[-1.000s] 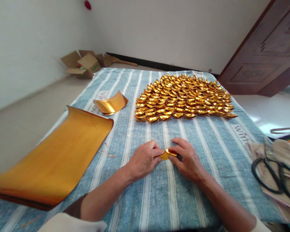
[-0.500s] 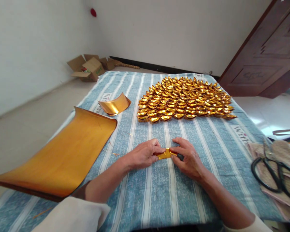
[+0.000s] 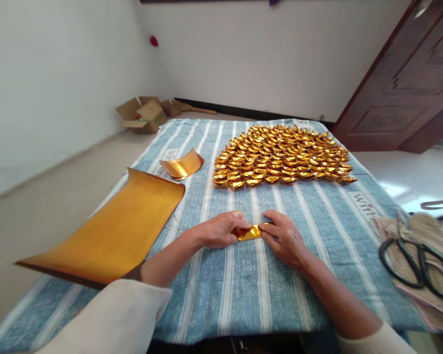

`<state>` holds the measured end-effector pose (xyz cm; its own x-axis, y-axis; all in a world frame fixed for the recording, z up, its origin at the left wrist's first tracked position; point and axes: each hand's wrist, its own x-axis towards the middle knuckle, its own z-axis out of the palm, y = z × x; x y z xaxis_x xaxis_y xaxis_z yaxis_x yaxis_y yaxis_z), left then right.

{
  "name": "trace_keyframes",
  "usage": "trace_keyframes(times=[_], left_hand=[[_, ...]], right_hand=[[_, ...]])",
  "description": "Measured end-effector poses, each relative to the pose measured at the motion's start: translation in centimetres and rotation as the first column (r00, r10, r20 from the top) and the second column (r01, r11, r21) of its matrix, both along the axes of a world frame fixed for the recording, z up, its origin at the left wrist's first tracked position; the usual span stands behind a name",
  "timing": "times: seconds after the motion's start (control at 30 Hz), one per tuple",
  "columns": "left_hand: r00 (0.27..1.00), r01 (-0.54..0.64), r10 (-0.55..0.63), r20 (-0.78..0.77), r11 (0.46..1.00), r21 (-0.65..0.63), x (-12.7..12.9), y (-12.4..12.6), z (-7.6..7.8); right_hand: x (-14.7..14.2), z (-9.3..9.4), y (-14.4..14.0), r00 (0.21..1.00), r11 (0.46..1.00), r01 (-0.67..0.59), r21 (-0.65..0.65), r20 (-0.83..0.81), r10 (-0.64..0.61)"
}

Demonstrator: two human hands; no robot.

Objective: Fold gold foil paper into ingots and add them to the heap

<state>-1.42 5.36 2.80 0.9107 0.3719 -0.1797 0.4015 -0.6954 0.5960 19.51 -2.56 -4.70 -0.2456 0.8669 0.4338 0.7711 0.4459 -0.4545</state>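
Between my hands, just above or on the striped cloth, is a small folded piece of gold foil paper [image 3: 251, 233]. My left hand [image 3: 224, 229] pinches its left end between thumb and fingers. The right end is gripped by my right hand [image 3: 283, 236], whose fingertips press on the paper. Beyond the hands, many folded gold paper ingots [image 3: 280, 160] stand packed in rows. A short stack of curled gold paper [image 3: 183, 165] lies to their left. Nearer my left arm rests a large curled gold sheet stack [image 3: 107, 231].
Black-handled scissors [image 3: 423, 265] lie on a beige cloth [image 3: 428, 238] at the table's right edge. The table wears a blue-and-white striped cloth [image 3: 203, 300]. Open cardboard boxes [image 3: 143, 115] sit on the floor at back left; a brown wooden door [image 3: 395, 83] is at right.
The view has tilted up slightly. The foil paper between my hands appears more folded, and a dark object near my right fingers no longer shows.
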Motion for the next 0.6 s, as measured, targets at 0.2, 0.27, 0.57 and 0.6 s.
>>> trace_keyframes(times=[0.2,0.27,0.57,0.6], left_hand=[[1.000,-0.011,0.011,0.028,1.000,0.010,-0.3,-0.1,-0.3],[0.998,-0.016,0.015,0.063,1.000,0.015,-0.5,-0.2,-0.5],[0.978,-0.104,0.090,0.190,0.992,0.066,-1.0,-1.1,-1.2],[0.974,-0.118,0.102,0.200,0.991,0.069,-1.0,-1.3,-1.2]], right_hand=[[0.0,0.2,-0.3,1.000,1.000,-0.006,0.001,0.026,0.006],[-0.1,0.2,-0.4,1.000,1.000,-0.008,0.005,0.030,0.008],[-0.2,0.4,-0.4,0.998,1.000,-0.019,0.022,0.066,0.018],[-0.3,0.5,-0.4,0.997,1.000,-0.019,0.024,0.071,0.017]])
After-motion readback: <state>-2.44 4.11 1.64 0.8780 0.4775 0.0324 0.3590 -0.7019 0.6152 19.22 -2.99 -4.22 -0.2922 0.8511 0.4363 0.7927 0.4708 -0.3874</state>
